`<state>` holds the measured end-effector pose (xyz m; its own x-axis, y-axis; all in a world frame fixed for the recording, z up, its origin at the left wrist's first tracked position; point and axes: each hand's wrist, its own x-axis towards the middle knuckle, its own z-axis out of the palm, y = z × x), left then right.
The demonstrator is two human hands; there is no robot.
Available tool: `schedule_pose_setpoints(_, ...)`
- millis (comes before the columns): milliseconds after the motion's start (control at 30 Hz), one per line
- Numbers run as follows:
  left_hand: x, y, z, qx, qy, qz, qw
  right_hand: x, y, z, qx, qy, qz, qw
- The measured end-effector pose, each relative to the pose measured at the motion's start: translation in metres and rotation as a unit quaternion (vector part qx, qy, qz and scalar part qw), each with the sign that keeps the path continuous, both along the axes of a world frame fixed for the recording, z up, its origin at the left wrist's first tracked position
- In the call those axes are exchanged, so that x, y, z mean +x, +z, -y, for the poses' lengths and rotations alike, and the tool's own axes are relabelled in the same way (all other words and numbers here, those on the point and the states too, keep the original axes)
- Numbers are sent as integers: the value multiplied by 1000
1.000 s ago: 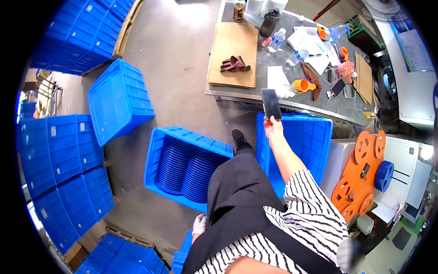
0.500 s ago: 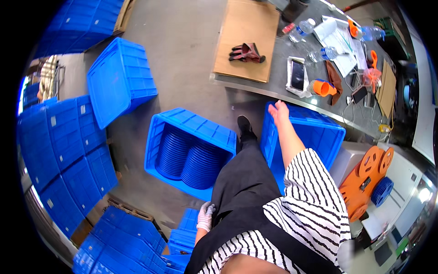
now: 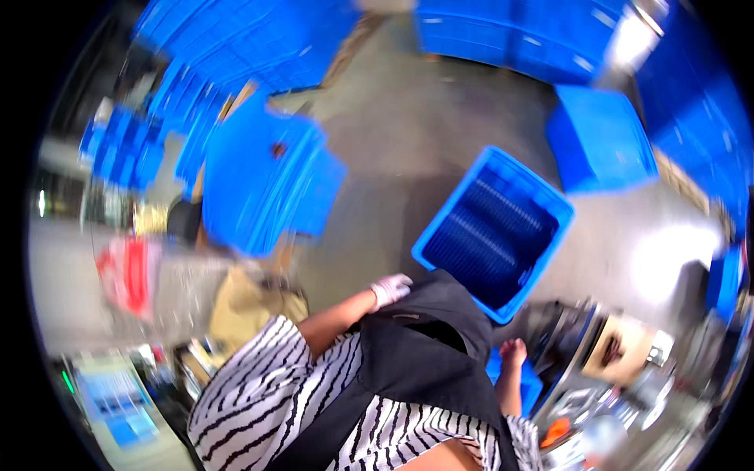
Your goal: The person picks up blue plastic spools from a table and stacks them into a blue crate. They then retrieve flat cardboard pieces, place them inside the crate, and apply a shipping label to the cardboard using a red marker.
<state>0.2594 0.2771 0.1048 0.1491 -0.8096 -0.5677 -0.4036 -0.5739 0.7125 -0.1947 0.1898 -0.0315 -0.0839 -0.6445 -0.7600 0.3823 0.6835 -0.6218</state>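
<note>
My left hand [image 3: 390, 290], in a pale glove, lies against my black apron [image 3: 428, 353], its fingers loosely stretched out and apparently holding nothing. My bare right hand [image 3: 514, 351] is raised on the other side, just beside a blue bin [image 3: 528, 388] partly hidden by my arm; blur keeps me from telling whether its fingers are spread or pressed together. Ahead of me, between and beyond my hands, an open bin [image 3: 534, 177] stands at a slant on the floor [image 3: 377, 173], with dark blue discs [image 3: 491, 231] ranged in two rows inside. A closed bin [image 3: 601, 141] stands beyond it to the right. More blue bins [image 3: 267, 180] are piled to my left. At lower right, cardboard [image 3: 640, 345] bears a dark glove [image 3: 613, 349], near an orange thing [image 3: 556, 431].
</note>
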Motion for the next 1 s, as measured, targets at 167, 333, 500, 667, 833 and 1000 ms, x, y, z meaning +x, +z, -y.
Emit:
schedule_pose_setpoints(167, 132, -73, -234, 119, 356, 130, 918, 67, -30, -14, 110, 224, 111, 962)
schedule_pose_setpoints(333, 209, -81, -386, 187, 559, 155, 793, 296, 18, 56, -13, 407, -26, 913)
schedule_pose_setpoints(500, 151, -169, -476, 247, 556, 83, 790, 525, 67, 74, -199, 647, -123, 726)
schedule_pose_setpoints(667, 69, -232, -488, 217, 597, -128, 761, 643, 63, 30, -186, 727, -103, 653)
schedule_pose_setpoints(833, 76, -181, -381, 194, 640, -66, 740, 699, 43, -13, -335, 877, -213, 271)
schedule_pose_setpoints(1000, 72, -133, -371, 140, 815, -166, 537, 788, 100, -146, -474, 872, -116, 40)
